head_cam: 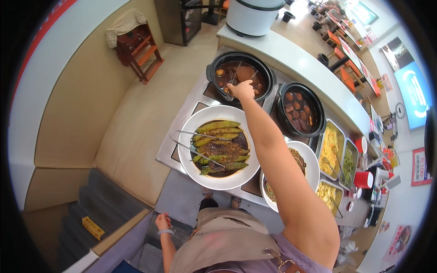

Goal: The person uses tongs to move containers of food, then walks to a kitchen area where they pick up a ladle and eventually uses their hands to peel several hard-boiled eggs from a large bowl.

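Note:
My right hand (243,90) reaches over the near rim of a black pot (210,66) and grips metal tongs (235,74). Their arms reach down into dark brown broth holding eggs and a large brown piece of food (245,72). At my left side, my left hand (163,221) hangs low with its fingers curled and nothing visible in them. Before me, a large white bowl (184,170) holds green peppers (218,127) in dark sauce. A second pair of metal tongs (182,145) rests across that bowl. My right forearm partly hides another white dish (312,160).
A second black pot (321,112) of eggs in broth stands right. Metal trays (340,131) of shredded food line the right side. A white counter (300,58) with a white cooker (252,17) runs behind. Stairs (112,194) descend at left; a folded wooden chair (143,54) stands by the wall.

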Demonstrator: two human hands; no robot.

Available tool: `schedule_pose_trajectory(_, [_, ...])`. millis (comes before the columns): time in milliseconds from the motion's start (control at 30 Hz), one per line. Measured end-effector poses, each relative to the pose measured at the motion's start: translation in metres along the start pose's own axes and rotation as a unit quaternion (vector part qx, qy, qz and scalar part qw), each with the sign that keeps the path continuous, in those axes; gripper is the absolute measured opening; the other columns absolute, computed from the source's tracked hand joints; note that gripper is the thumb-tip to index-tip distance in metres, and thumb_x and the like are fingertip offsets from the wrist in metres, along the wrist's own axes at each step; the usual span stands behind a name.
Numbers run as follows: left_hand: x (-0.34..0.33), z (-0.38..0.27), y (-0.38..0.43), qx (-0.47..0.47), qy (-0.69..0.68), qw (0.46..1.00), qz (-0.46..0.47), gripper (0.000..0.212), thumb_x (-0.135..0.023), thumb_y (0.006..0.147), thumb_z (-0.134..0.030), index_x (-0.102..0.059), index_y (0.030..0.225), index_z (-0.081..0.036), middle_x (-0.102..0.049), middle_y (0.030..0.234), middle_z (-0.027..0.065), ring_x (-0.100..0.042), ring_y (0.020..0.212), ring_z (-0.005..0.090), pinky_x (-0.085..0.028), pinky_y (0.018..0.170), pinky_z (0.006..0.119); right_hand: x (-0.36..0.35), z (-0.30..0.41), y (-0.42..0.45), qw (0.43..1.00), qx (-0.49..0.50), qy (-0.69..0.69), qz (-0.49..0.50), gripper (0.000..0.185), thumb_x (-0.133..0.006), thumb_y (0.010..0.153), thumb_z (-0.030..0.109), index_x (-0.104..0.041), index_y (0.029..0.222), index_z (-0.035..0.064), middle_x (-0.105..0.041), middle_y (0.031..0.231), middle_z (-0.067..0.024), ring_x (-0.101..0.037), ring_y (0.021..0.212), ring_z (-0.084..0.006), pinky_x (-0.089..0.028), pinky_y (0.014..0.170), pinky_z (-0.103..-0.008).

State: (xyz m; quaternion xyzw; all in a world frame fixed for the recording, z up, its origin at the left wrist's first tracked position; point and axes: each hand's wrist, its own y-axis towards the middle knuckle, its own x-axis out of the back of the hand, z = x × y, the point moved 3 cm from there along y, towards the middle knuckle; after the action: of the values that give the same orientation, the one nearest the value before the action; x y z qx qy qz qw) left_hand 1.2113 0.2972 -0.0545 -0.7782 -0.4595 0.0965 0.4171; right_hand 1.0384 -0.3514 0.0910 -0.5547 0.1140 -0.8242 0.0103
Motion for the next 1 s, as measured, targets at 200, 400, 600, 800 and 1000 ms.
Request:
schedule_pose_trajectory(200, [0.001,0.041,0.025,0.099,0.058,0.993,0.037,0.017,-0.057,0.082,-0.019,-0.061,0.074,-0.004,-0.055,0.053,0.0062,-0.045,0.035,0.012,-0.035,0.032,0.026,0.026,0.015,-0.028,0.992,0.036,-0.118,0.034,0.093,-0.063,0.067,0.044,-0.031,0.125,-0.0207,-0.058,0.112,-0.0254,-0.06,0.102,-0.0335,-0.048,0.086,-0.0349])
schedule_pose_trajectory(400, [-0.004,0.015,0.056,0.064,0.086,0.992,0.07,0.014,-0.058,0.081,-0.015,-0.062,0.078,-0.002,-0.057,0.055,0.0085,-0.049,0.037,0.0146,-0.038,0.033,0.027,0.049,-0.042,-0.014,0.993,0.088,-0.039,0.064,0.053,-0.05,0.074,0.039,-0.064,0.094,-0.0078,-0.061,0.104,-0.0262,-0.059,0.102,-0.0358,-0.046,0.088,-0.0393])
schedule_pose_trajectory(600, [-0.012,0.021,0.068,0.11,0.097,0.986,0.081,0.013,-0.055,0.082,-0.015,-0.061,0.088,-0.005,-0.057,0.056,0.0094,-0.048,0.037,0.0155,-0.04,0.032,0.03,0.144,-0.126,-0.05,0.984,0.126,0.08,0.101,0.064,-0.054,0.083,0.056,-0.057,0.097,-0.007,-0.062,0.077,-0.0207,-0.063,0.063,-0.0289,-0.048,0.058,-0.0389])
schedule_pose_trajectory(800, [-0.033,0.034,0.051,0.13,0.215,0.963,0.092,0.013,-0.058,0.078,-0.012,-0.059,0.089,-0.006,-0.058,0.056,0.011,-0.049,0.037,0.0188,-0.04,0.033,0.032,0.234,-0.294,-0.05,0.997,0.063,-0.012,-0.046,0.052,-0.064,0.078,0.044,-0.06,0.105,0.0003,-0.065,0.092,-0.0187,-0.063,0.088,-0.0316,-0.048,0.078,-0.0394])
schedule_pose_trajectory(1000, [-0.057,0.024,0.031,0.11,0.224,0.963,0.098,0.012,-0.057,0.08,-0.016,-0.058,0.088,-0.007,-0.059,0.06,0.0102,-0.05,0.039,0.019,-0.041,0.034,0.033,0.207,-0.309,-0.079,0.988,0.106,-0.101,-0.044,0.034,-0.064,0.078,0.033,-0.06,0.1,0.0067,-0.064,0.092,-0.018,-0.061,0.088,-0.0351,-0.048,0.077,-0.0438])
